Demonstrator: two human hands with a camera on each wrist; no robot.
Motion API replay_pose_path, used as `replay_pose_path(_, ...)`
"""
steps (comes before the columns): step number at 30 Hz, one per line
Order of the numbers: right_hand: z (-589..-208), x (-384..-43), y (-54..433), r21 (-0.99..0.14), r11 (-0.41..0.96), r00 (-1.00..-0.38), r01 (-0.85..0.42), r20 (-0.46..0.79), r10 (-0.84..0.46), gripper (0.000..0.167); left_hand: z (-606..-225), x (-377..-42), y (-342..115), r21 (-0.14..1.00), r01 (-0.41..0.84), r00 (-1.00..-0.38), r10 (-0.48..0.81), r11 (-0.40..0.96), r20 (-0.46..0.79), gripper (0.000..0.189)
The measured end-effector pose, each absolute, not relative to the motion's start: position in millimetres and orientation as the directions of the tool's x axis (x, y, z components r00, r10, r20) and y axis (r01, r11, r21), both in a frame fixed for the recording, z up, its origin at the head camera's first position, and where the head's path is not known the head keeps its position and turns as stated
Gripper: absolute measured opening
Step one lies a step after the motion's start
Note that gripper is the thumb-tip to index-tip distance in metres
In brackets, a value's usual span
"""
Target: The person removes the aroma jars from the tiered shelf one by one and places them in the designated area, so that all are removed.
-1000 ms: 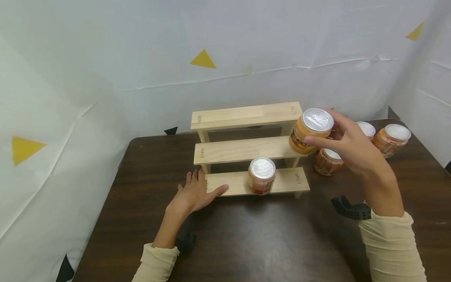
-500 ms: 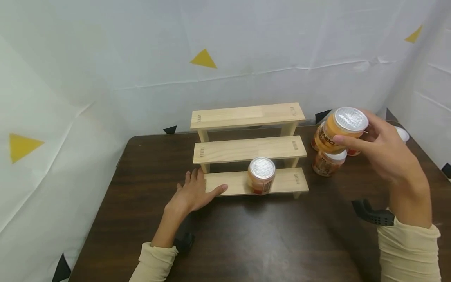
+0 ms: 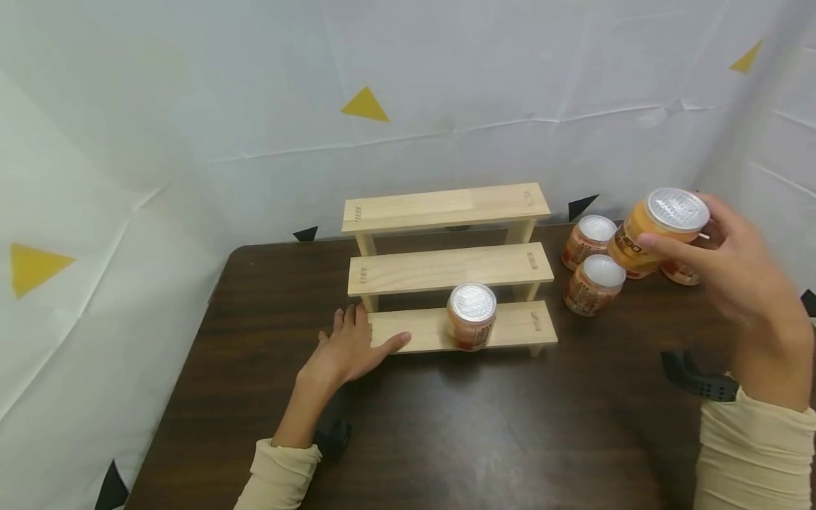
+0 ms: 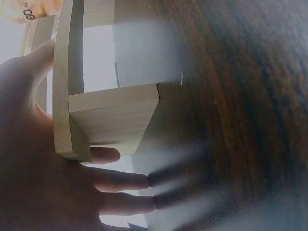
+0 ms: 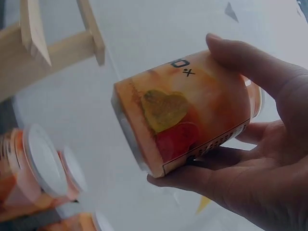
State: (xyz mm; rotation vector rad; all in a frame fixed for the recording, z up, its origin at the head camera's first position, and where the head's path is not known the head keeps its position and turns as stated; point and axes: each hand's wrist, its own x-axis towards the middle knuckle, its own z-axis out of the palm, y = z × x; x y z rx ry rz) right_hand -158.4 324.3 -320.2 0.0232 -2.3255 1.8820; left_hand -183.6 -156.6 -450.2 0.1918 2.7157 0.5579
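Observation:
My right hand (image 3: 749, 262) grips an orange jar (image 3: 640, 241) with a silver lid, held upright above other jars at the right. In the right wrist view, the thumb and fingers wrap this jar's printed label (image 5: 178, 110). At the left end of a three-step wooden rack (image 3: 446, 273) rests my left hand (image 3: 347, 350), its thumb lying over the lowest step. The left wrist view has its straight fingers (image 4: 122, 180) extending past the board's end, beside the rack's leg (image 4: 115, 115). A similar jar (image 3: 472, 328) stands on the lowest step, right of centre.
Right of the rack, on the dark table (image 3: 459, 439), stand several more jars, including a rear jar (image 3: 581, 244) and a front jar (image 3: 588, 292). The held jar and right hand partly cover others. A white sheet (image 3: 459, 78) with yellow triangles rises behind the table.
My right hand has carried the jar rightward, from beside the middle step's right end to above the jars at the right. The left hand and the rack stay in place.

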Motion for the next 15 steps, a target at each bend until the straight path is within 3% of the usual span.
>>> replay_pose_path(6,-319,-158,336,-0.894,0.447,-0.984,-0.034,0.107,0.139,0.042,-442,-180,-156,0.411,0.053,-0.921,0.204,0.91,-0.333,0.136)
replay_pose_path(15,-320,-155,347,-0.832,0.551,-0.982,0.06,0.05,0.183,0.037,-429,-175,-153,0.408,0.049,-0.912,0.207,0.912,-0.353,0.119)
